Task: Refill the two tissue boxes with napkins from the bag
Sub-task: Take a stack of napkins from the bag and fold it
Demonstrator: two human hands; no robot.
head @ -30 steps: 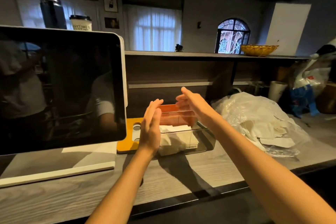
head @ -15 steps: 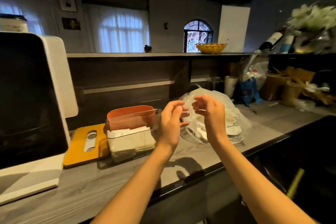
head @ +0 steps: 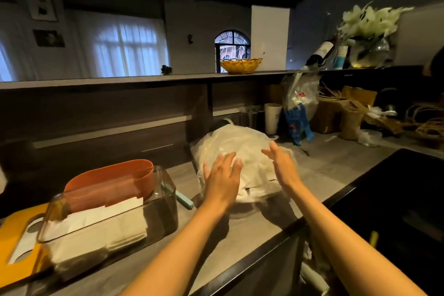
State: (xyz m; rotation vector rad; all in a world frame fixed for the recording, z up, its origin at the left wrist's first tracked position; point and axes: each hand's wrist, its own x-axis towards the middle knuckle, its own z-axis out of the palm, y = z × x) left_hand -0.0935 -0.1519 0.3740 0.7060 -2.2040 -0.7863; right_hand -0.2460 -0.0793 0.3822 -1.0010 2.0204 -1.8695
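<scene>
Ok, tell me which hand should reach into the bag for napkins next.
Probably the right hand. It hovers open over the plastic bag near its top, while the left hand lies spread against the bag's near side, well placed to steady it. The bag's opening is not clearly visible.

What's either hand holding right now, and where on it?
Nothing. The left hand and right hand are open with straight fingers, at the top of the plastic bag of napkins; no grip on it yet.
</scene>
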